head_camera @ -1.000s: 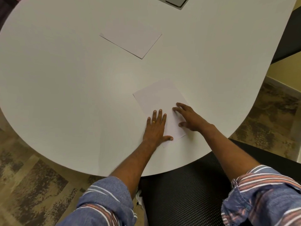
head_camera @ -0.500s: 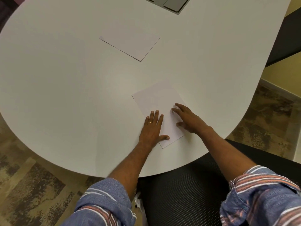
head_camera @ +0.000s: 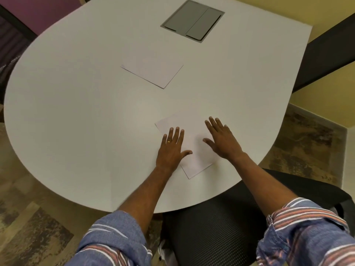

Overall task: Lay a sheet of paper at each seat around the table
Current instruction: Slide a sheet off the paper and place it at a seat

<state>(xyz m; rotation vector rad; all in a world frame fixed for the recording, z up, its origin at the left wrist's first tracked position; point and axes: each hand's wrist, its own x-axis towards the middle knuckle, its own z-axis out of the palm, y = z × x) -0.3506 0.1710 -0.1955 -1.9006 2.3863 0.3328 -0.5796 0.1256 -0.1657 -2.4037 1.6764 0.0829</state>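
A white sheet of paper [head_camera: 192, 143] lies flat near the front edge of the round white table [head_camera: 76, 121], just ahead of a black mesh chair [head_camera: 221, 223]. My left hand [head_camera: 172, 148] rests palm down on the sheet's left side, fingers spread. Over the sheet's right side is my right hand [head_camera: 222, 141], flat with fingers apart; whether it touches the paper is unclear. A second white sheet [head_camera: 153, 71] lies further back, toward the table's middle, apart from both hands.
A grey cable hatch [head_camera: 193, 21] is set into the table top at the back. A dark chair back [head_camera: 326, 54] stands at the right, a dark seat [head_camera: 11, 47] at the far left. Patterned carpet [head_camera: 28, 217] surrounds the table.
My head has tilted up, so the hatch and more of the table show. My right hand has flattened and spread over the sheet's right side. The sheet has stayed in place.
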